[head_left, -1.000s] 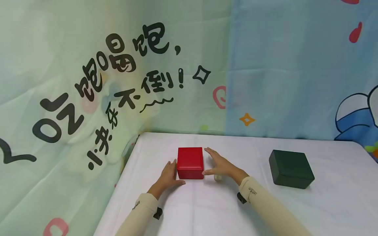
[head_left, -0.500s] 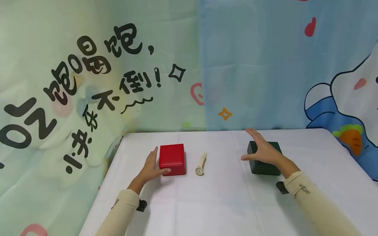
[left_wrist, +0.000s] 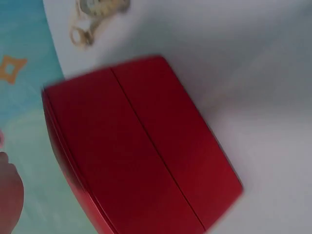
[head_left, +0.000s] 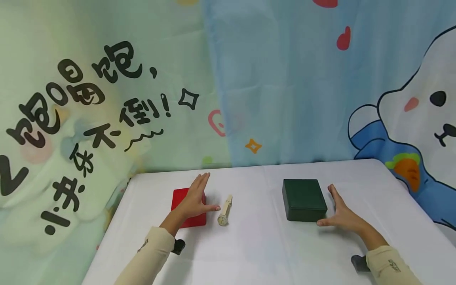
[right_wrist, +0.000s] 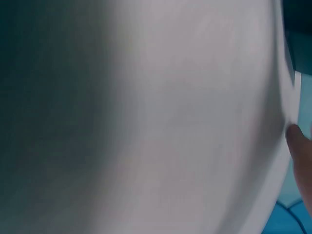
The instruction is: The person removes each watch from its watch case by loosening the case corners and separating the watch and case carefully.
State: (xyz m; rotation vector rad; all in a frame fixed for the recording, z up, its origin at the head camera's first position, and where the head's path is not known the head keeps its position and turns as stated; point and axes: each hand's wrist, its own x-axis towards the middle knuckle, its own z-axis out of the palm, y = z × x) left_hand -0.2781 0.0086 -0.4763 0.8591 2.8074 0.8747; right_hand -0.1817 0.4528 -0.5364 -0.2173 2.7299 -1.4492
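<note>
My left hand hovers over the red box, fingers spread and thumb reaching toward the wristwatch. It hides part of the box in the head view. The left wrist view looks at the red box, its lid seam running across the side, with the blurred watch above it. On the right, my right hand stands beside the right side of the dark green box, fingers apart, thumb near its front corner. Neither hand grips anything. The right wrist view shows the thumb at its edge.
Both boxes and the watch lie on a white-covered table. Behind it hangs a printed cloth backdrop, in green and blue. A wide stretch of the cover separates the watch from the green box.
My right hand has gone from the red box, past the front of the green box, to its right side. My left hand has moved from the red box's left side to above it.
</note>
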